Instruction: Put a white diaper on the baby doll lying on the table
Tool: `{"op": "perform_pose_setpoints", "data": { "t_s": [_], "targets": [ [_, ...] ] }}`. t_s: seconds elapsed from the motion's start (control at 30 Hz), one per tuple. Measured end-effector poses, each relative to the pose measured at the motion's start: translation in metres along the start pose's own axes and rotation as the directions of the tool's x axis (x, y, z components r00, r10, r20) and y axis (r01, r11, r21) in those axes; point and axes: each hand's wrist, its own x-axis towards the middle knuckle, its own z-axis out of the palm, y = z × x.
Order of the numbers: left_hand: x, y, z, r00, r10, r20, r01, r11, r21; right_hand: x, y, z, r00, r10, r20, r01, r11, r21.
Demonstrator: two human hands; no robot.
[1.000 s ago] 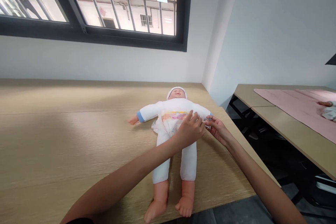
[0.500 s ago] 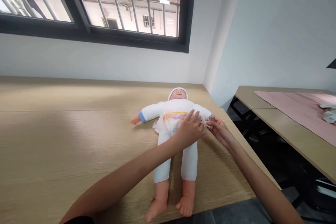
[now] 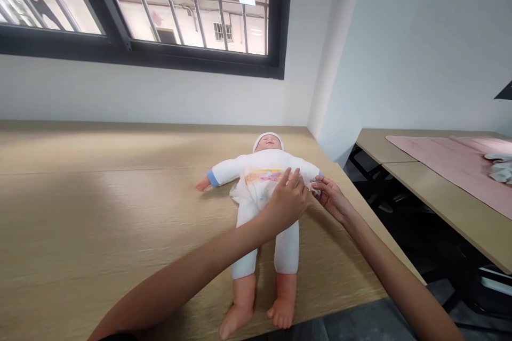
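A baby doll (image 3: 267, 159) in a white suit with blue cuffs and a white cap lies on its back, feet toward me. Round its waist sits a white diaper (image 3: 256, 187) with a coloured print along the top. My left hand (image 3: 288, 200) rests over the diaper's right part, its upper fingers spread and raised; the fingertips nearest the diaper's edge are partly hidden. Beside it, at the doll's blue cuff on the right, my right hand (image 3: 331, 198) pinches the side edge of the diaper between thumb and fingers.
The doll lies on a wooden table (image 3: 100, 224) below a barred window (image 3: 192, 5). Across a gap on the right stands a second table (image 3: 432, 186) with a pink cloth (image 3: 444, 162) and some pale crumpled fabric (image 3: 502, 169).
The view has shifted slightly, so the doll and tables appear a little to the left. Both hands remain at the right side of the diaper, with only slight finger movement.
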Motion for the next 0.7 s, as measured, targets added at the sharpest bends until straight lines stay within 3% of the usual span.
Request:
{"op": "perform_pose_setpoints", "data": {
  "t_s": [0.17, 0.27, 0.37, 0.5, 0.6, 0.7],
  "targets": [
    [-0.007, 0.011, -0.013, 0.994, -0.108, 0.024, 0.106, 0.991, 0.080, -0.002, -0.001, 0.003, 1.000, 0.006, -0.021, -0.006, 1.000, -0.021],
    [-0.008, 0.014, -0.013, 0.993, -0.098, 0.060, 0.094, 0.993, 0.073, -0.001, -0.001, 0.002, 1.000, -0.011, -0.022, 0.011, 1.000, -0.015],
    [-0.005, 0.006, -0.007, 0.996, -0.079, 0.042, 0.080, 0.996, -0.029, 0.002, 0.002, -0.002, 0.998, -0.055, 0.004, 0.056, 0.998, -0.032],
    [0.002, -0.017, 0.006, 0.989, -0.151, 0.000, 0.146, 0.959, -0.243, 0.005, 0.005, -0.007, 0.994, -0.108, 0.027, 0.109, 0.993, -0.045],
    [0.004, -0.029, 0.010, 0.983, -0.174, 0.054, 0.182, 0.910, -0.372, 0.004, 0.006, -0.006, 0.992, -0.126, 0.030, 0.127, 0.990, -0.056],
    [0.005, -0.028, 0.007, 0.987, -0.114, 0.111, 0.150, 0.899, -0.412, 0.003, 0.005, -0.004, 0.992, -0.125, 0.022, 0.126, 0.990, -0.068]
  ]
}}
